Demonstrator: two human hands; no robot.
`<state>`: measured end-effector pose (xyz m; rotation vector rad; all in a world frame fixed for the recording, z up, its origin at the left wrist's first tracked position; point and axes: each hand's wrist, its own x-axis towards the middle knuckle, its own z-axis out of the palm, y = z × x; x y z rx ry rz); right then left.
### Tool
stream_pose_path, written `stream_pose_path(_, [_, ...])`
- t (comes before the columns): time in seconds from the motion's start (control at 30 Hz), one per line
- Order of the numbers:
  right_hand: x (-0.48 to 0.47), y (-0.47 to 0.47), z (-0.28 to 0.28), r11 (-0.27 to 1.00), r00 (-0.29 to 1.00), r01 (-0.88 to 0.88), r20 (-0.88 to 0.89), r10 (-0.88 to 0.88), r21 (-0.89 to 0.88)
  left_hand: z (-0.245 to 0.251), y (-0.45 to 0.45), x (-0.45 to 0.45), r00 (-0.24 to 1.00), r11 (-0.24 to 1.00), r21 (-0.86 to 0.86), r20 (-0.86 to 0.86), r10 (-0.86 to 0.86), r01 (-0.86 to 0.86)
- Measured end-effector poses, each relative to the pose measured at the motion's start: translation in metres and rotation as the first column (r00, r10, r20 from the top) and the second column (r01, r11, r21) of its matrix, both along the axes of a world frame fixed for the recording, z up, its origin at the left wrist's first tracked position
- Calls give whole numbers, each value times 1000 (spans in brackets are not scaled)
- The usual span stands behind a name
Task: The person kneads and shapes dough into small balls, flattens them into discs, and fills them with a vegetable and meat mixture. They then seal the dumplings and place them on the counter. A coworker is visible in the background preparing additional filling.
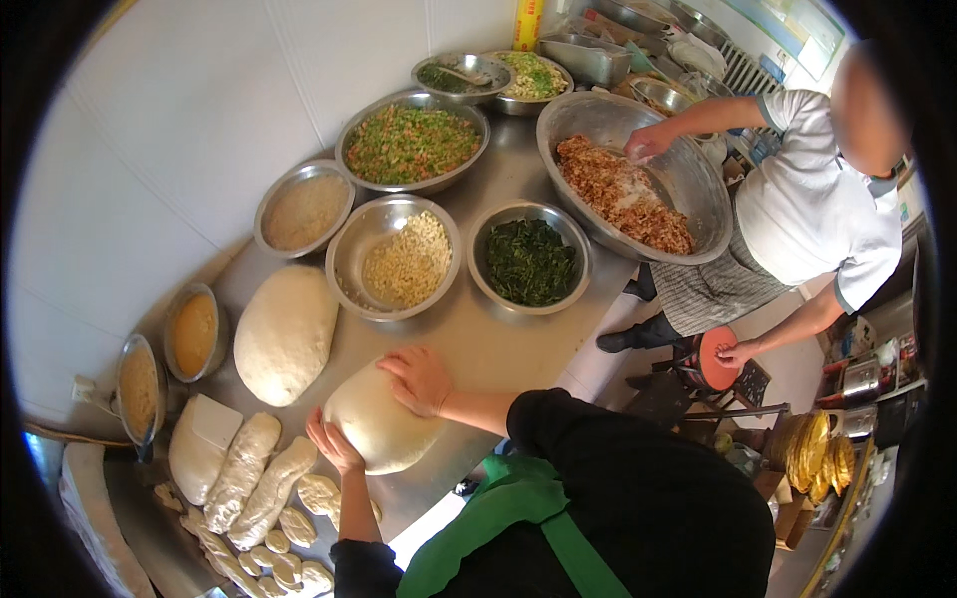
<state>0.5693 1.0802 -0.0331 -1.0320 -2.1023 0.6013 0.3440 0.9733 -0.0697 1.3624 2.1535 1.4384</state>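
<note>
A large smooth lump of dough [374,426] lies on the steel table right before me. My left hand [336,442] is laid along its left side, fingers spread and curved to its surface. On its upper far side rests my right hand [419,383], palm down with the fingers apart. Just beyond, to the left, sits a second big dough lump [286,336], touched by neither hand. Nearer on the left are a smaller dough block [191,456] with a white scraper [217,424] on top, two long dough rolls [273,489] and several small dough pieces [299,527].
Steel bowls hold chopped pale filling [407,258], dark greens [532,261] and a green-and-pink mix [415,146]. A co-worker [807,202] at the right reaches into a large basin [706,202] of minced filling. The table edge [598,321] borders the floor; a red-topped stool [716,362] stands there.
</note>
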Motion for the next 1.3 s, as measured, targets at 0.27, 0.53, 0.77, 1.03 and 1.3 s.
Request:
stream_pose_path(0.27, [17, -13, 2, 995, 991, -58, -118, 67, 79, 4, -30, 20, 960, 1000, -31, 279, 7, 2])
stream_pose_path(0.53, [13, -3, -4, 987, 981, -157, -123, 152, -26, -8, -32, 15, 993, 998, -60, 112, 41, -35])
stream_pose_path(0.77, [8, -7, 2, 993, 989, -108, -108, 103, -50, -22, -24, -3, 866, 999, -33, 499, 45, -33])
stream_pose_path(1.03, [1, -5, -3, 874, 838, -139, -525, -147, -466, -35, -35, -12, 886, 1000, 22, 464, -8, -3])
stream_pose_path(1.3, [153, 64, 89, 928, 552, 113, -754, -356, -355, -51, -32, -21, 753, 997, 66, 658, -18, -34])
